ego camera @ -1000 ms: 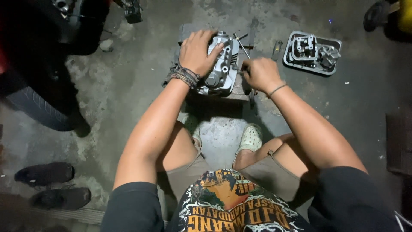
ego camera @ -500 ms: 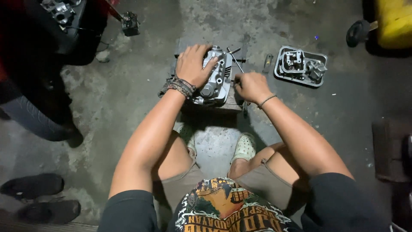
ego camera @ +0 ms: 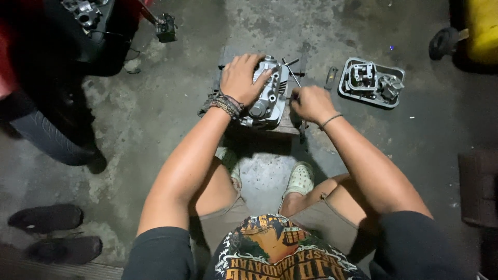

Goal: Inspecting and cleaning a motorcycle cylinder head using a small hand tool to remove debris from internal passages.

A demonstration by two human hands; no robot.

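From my remote station I read the scene from the left edge across. At 9 o'clock, well apart from the work, a dark wheel and part of a red machine [ego camera: 31,67] fill the corner; at 7 o'clock a pair of dark shoes [ego camera: 52,231] lies on the concrete floor [ego camera: 155,119]. My left hand [ego camera: 241,78] sits at 12 o'clock from my body, palm down and fingers spread over the top of the metal engine part [ego camera: 270,96], pressing on it rather than wrapped around it; beaded bracelets ring that wrist. The engine part rests on a small block [ego camera: 288,124] directly ahead of my knees, its long axis running from 12 to 6 o'clock, slightly tilted toward 1 o'clock at the far end. Both hands are about equally near it: the left hand covers its 10 o'clock upper face, the right hand [ego camera: 311,102] sits just beside its 3 o'clock flank. The right hand is closed into a fist around a thin tool [ego camera: 289,72] whose shaft slants away toward 11 o'clock; I cannot tell where its working tip meets the engine part, because the fist and the casting hide that junction. At 2 o'clock, apart from the block, a grey metal cover [ego camera: 371,82] lies open side up with small pieces inside, too small to identify. At the far right, a yellow object [ego camera: 482,31] is cut off by the frame, and the 3 o'clock area is too dark to resolve.
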